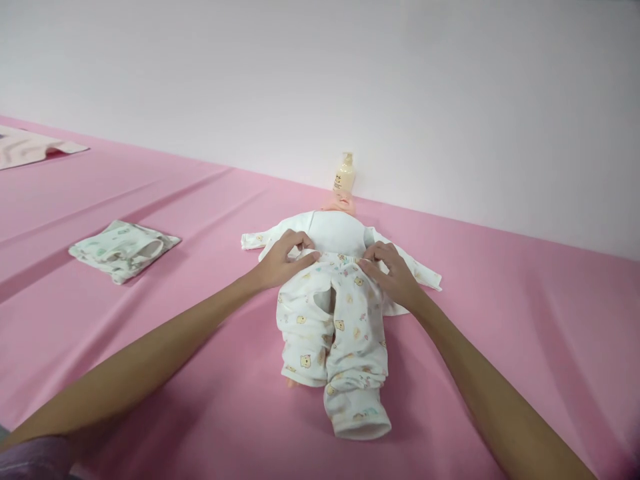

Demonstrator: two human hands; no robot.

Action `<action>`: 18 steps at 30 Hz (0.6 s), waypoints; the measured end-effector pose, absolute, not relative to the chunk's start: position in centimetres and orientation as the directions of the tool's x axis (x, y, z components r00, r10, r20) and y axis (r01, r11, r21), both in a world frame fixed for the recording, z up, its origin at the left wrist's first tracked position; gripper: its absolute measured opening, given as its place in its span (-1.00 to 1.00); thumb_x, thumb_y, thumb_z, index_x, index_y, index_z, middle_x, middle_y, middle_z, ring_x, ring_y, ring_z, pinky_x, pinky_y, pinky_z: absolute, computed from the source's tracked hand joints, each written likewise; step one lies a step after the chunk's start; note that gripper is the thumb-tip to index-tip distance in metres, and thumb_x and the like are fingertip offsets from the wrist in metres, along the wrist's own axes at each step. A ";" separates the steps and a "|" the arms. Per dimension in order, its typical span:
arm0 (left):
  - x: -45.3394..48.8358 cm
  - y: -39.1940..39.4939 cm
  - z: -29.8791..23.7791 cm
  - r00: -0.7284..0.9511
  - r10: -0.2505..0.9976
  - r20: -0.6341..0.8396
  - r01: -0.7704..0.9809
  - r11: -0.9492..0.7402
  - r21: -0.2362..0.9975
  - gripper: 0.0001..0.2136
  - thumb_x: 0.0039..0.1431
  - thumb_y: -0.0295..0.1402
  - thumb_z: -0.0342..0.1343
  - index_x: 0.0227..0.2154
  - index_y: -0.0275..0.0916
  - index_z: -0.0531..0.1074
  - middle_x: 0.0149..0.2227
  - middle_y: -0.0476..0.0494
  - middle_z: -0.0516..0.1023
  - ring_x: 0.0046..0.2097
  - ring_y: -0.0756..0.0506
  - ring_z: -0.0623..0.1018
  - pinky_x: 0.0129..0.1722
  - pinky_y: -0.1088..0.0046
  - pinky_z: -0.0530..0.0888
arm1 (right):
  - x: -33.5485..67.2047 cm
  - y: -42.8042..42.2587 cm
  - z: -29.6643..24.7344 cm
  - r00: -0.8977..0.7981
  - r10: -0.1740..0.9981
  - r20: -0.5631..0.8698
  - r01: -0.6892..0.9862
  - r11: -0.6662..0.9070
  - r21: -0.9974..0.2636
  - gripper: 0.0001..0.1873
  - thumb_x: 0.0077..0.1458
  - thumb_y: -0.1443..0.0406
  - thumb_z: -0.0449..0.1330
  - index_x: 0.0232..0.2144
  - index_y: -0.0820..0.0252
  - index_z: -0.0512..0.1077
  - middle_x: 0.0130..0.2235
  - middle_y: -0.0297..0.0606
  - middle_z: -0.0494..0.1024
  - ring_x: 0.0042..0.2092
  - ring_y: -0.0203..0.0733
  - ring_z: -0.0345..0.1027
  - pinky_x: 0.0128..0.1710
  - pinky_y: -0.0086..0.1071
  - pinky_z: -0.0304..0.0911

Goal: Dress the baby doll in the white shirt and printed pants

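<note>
Pink cloth [215,400] is running back to a pale wall [320,80]. Leftmost, a pinkish fabric [30,148] is crossing the view's edge; next, a folded garment [125,247] is lying with wide room around it. The left hand [283,263] is gripping the trousers [357,300] at the waistband, fingers nearly closed. Centrally, the doll [337,230] is lying face-up, a bottle [345,175] standing beyond its head. The right hand [395,273] is likewise gripping the waistband, fingers nearly closed, broad cloth stretching rightward.

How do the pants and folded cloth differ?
The pants lie unfolded, legs rumpled; the cloth is folded flat. The left hand and right hand hold the pants at the waistband; neither touches the cloth. The pants carry yellowish animal prints, the cloth greenish ones. Both are whitish.
</note>
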State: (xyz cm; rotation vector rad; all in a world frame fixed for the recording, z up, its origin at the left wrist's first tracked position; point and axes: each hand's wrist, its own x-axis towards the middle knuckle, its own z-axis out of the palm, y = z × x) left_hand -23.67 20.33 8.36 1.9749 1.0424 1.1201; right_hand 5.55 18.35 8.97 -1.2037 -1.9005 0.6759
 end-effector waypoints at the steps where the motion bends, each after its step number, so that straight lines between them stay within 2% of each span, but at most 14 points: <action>1: -23.5 20.7 8.8 0.330 0.841 0.428 0.340 -0.529 0.778 -0.70 0.34 -0.04 0.22 -0.31 -0.16 0.41 -0.23 -0.10 0.48 -0.12 -0.13 0.42 -0.12 0.36 0.40 | 5.2 18.7 9.3 -0.258 0.907 0.331 0.486 0.419 -0.767 -0.57 0.31 -0.09 0.24 -0.42 0.05 0.41 -0.26 -0.28 0.46 -0.11 -0.05 0.26 0.00 -0.18 0.21; 3: -23.0 21.6 9.1 0.297 0.862 0.412 0.310 -0.495 0.812 -0.71 0.39 -0.04 0.15 -0.29 -0.15 0.36 -0.27 -0.07 0.44 -0.20 -0.09 0.40 -0.16 0.38 0.39 | 4.5 19.8 9.4 -0.212 0.937 0.280 0.406 0.344 -0.847 -0.56 0.33 -0.13 0.21 -0.36 0.04 0.37 -0.32 -0.35 0.40 -0.23 -0.13 0.24 -0.13 -0.25 0.22; 6: -22.3 23.2 7.9 0.140 0.977 0.163 0.214 -0.191 0.958 -0.64 0.39 0.06 0.11 -0.28 -0.13 0.29 -0.40 0.03 0.37 -0.39 -0.04 0.34 -0.36 0.44 0.33 | 3.6 21.7 8.4 -0.078 0.993 0.090 0.221 0.106 -0.969 -0.48 0.23 -0.25 0.24 -0.32 0.01 0.33 -0.41 -0.45 0.33 -0.35 -0.21 0.19 -0.30 -0.34 0.20; 8: -22.1 24.0 6.6 0.070 0.997 0.014 0.143 -0.024 0.989 -0.58 0.32 0.14 0.16 -0.29 -0.13 0.30 -0.43 0.04 0.38 -0.41 -0.04 0.36 -0.41 0.45 0.31 | 3.5 22.5 7.5 -0.031 0.999 -0.005 0.128 -0.001 -0.992 -0.44 0.13 -0.27 0.31 -0.32 0.03 0.34 -0.38 -0.45 0.41 -0.32 -0.21 0.26 -0.30 -0.35 0.25; 10: -22.3 24.4 5.5 0.083 0.996 -0.029 0.135 0.018 0.991 -0.54 0.26 0.18 0.20 -0.31 -0.15 0.35 -0.42 0.03 0.41 -0.39 -0.05 0.39 -0.40 0.45 0.33 | 3.6 22.5 6.9 -0.020 1.000 -0.015 0.146 -0.012 -0.989 -0.43 0.09 -0.26 0.35 -0.34 0.06 0.39 -0.33 -0.41 0.49 -0.27 -0.19 0.32 -0.25 -0.35 0.27; 15: -23.2 23.7 4.6 0.152 0.988 0.013 0.278 -0.055 0.959 -0.55 0.31 0.17 0.16 -0.33 -0.17 0.46 -0.42 0.02 0.41 -0.37 -0.06 0.39 -0.41 0.43 0.31 | 4.3 20.6 6.0 0.025 0.997 0.078 0.417 0.061 -0.907 -0.42 0.19 -0.27 0.26 -0.41 0.09 0.44 -0.35 -0.38 0.48 -0.23 -0.15 0.30 -0.19 -0.32 0.22; 18: -23.1 23.1 4.4 0.179 0.984 -0.013 0.212 -0.026 0.977 -0.52 0.28 0.21 0.17 -0.29 -0.18 0.50 -0.37 -0.02 0.51 -0.30 -0.10 0.48 -0.33 0.39 0.41 | 4.1 19.8 5.7 0.062 0.995 0.078 0.367 0.050 -0.929 -0.41 0.20 -0.29 0.23 -0.43 0.07 0.38 -0.36 -0.36 0.48 -0.23 -0.11 0.32 -0.21 -0.28 0.28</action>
